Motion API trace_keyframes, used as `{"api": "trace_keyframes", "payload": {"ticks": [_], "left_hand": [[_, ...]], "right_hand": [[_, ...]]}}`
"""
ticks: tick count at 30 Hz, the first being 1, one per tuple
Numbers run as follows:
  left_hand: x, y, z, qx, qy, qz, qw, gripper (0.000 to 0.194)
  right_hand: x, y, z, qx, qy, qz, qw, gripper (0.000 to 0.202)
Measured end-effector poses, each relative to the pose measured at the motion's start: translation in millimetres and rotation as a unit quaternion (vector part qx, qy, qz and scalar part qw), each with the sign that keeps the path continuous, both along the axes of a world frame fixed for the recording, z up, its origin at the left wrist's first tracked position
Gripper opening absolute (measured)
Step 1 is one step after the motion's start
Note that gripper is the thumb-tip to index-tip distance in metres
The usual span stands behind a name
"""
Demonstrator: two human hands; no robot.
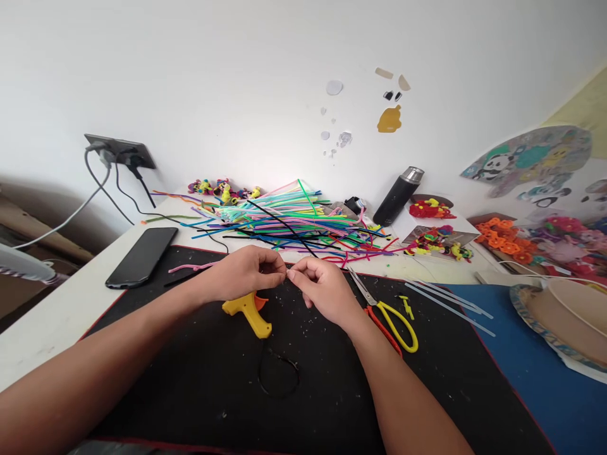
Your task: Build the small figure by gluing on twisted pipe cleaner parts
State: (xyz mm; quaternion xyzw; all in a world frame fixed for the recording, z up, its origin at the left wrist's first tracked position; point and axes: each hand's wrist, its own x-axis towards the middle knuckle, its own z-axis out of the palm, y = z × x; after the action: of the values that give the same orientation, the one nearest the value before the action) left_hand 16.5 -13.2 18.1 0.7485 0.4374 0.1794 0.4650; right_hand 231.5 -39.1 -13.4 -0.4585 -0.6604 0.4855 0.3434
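Above the black mat (pixel 327 379), my left hand (pixel 253 272) and my right hand (pixel 320 284) meet with their fingertips pinched close together. Whatever lies between the fingers is too small to name. Under my left hand is a yellow glue gun (pixel 251 316) with an orange trigger, its front part hidden by the hand. Scissors (pixel 391 322) with yellow and red handles lie to the right of my right hand, blades toward the wall. A pink pipe cleaner (pixel 187 268) rests left of my left hand, partly behind the wrist.
Many coloured pipe cleaners (pixel 279 218) are piled along the wall. A phone (pixel 142 258) lies at the left, and a black bottle (pixel 398 197) leans at the back right. Clear glue sticks (pixel 450 300) and a round basket (pixel 559 322) are on the right.
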Motion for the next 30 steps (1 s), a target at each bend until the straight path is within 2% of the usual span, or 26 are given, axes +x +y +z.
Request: {"api": "trace_keyframes", "payload": {"ticks": [3,7,10,13,17,24,30], "left_hand": [[-17.0,-6.1,0.8,-0.019,0.007,0.03,0.999,0.026],[-58.7,-20.9,-2.8,-0.03,0.015,0.098,0.995,0.036],[-90.2,-36.8,-10.2,-0.04,0.01,0.196,0.98,0.042],[-110.3,-52.5,-20.4,-0.064,0.007,0.284,0.957,0.05],[-116.2,-64.1,-31.9,-0.096,-0.027,0.32,0.942,0.051],[-108.1,-64.3,-41.2,-0.134,-0.067,0.352,0.924,0.049],[-106.2,-62.6,-48.3,-0.114,-0.001,0.356,0.927,0.044]], "right_hand": [[1.2,0.9,0.4,0.004,0.015,-0.016,1.0,0.02],[1.8,0.1,2.8,0.01,0.008,-0.028,1.0,0.021],[-1.0,-2.7,2.9,0.006,-0.016,-0.021,1.0,0.02],[-5.9,-5.7,-1.2,0.006,-0.05,-0.005,0.999,0.02],[-13.0,-8.1,-9.5,0.018,-0.101,0.009,0.995,0.021],[-21.5,-11.4,-15.1,0.09,-0.243,0.051,0.964,0.02],[-25.5,-13.0,-19.0,0.092,-0.29,0.087,0.949,0.02]]}}
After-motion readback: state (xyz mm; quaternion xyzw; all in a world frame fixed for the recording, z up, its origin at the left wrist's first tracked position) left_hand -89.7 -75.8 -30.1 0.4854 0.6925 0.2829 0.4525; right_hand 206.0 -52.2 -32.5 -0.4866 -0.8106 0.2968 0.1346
